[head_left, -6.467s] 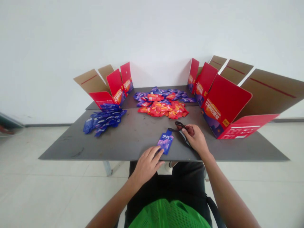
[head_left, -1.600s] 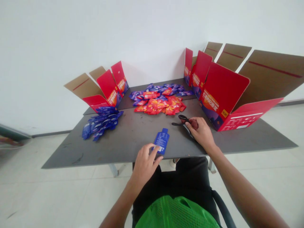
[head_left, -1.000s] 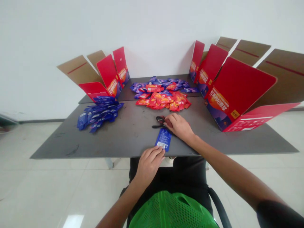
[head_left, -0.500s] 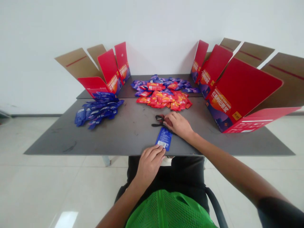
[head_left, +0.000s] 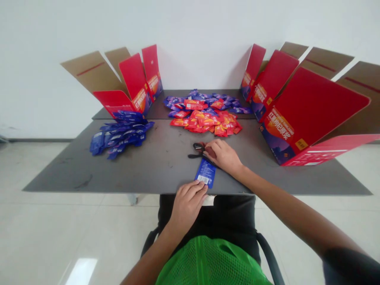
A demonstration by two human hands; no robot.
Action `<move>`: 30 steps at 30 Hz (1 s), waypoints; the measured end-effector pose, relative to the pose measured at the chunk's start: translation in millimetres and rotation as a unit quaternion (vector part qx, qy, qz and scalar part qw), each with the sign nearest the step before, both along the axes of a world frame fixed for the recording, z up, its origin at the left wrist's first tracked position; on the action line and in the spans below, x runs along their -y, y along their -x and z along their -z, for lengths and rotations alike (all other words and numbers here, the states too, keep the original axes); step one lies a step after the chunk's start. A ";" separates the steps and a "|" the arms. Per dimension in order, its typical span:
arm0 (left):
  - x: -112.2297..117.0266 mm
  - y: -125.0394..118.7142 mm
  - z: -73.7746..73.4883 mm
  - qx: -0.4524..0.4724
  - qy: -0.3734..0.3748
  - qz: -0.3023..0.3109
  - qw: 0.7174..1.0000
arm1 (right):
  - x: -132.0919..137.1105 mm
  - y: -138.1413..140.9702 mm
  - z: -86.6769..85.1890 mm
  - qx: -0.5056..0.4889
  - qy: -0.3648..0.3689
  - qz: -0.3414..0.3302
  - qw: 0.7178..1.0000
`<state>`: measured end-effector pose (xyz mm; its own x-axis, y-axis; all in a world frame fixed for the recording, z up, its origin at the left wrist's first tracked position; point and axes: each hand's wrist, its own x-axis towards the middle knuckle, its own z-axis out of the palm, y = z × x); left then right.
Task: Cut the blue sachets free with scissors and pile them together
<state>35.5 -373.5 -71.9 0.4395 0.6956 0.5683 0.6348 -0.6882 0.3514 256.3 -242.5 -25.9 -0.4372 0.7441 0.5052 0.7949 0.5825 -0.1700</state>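
Surface: dark grey flat surface (head_left: 118, 174), its near edge facing the person.
Sachet: blue foil sachet (head_left: 205, 173), lying at that near edge.
Left hand (head_left: 187, 204): open, fingers flat on the sachet's lower end.
Right hand (head_left: 222, 155): curled, gripping black-handled scissors (head_left: 198, 147) on the surface.

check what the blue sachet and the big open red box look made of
The blue sachet looks like thin printed plastic or foil-laminate film, with a slight sheen and a flat, flexible shape. The open red box looks like cardboard: its flaps show plain brown board, and its outer faces are smooth and printed, possibly coated.
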 end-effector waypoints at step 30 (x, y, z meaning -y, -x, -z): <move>0.5 -0.9 2.7 0.012 0.011 -0.008 1.000 | 45.5 27.6 1.8 -0.036 0.027 -0.091 0.995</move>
